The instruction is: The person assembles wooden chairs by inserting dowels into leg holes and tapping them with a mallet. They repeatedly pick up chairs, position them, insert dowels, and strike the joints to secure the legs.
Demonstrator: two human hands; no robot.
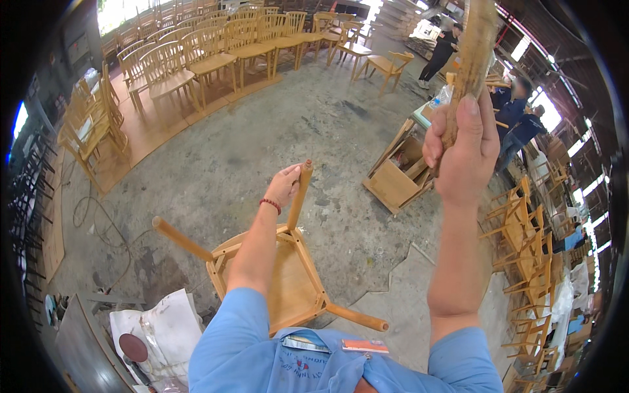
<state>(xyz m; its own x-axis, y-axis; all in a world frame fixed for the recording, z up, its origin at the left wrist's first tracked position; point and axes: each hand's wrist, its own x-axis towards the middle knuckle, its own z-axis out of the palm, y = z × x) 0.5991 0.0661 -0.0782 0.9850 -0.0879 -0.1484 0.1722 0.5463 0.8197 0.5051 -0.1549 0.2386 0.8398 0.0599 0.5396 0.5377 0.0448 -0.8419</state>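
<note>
An upturned wooden chair (289,280) stands before me, its seat's underside showing and its legs pointing outward. Around the end of one chair leg (301,200) my left hand (285,186) is closed, fingers near the tip. A small reddish-brown bit shows at that tip; I cannot make out what it is. Raised high on the right, my right hand (469,147) is wrapped round a thick, worn length of wood (476,49). Its upper end runs out of the picture. The wood is well apart from the chair.
Rows of wooden chairs (208,56) stand on boards at the far left. A wooden box stand (401,171) is right of centre. Stacked chair frames (527,242) line the right side. A cable (124,242) lies on the floor. Several people (443,52) are in the background.
</note>
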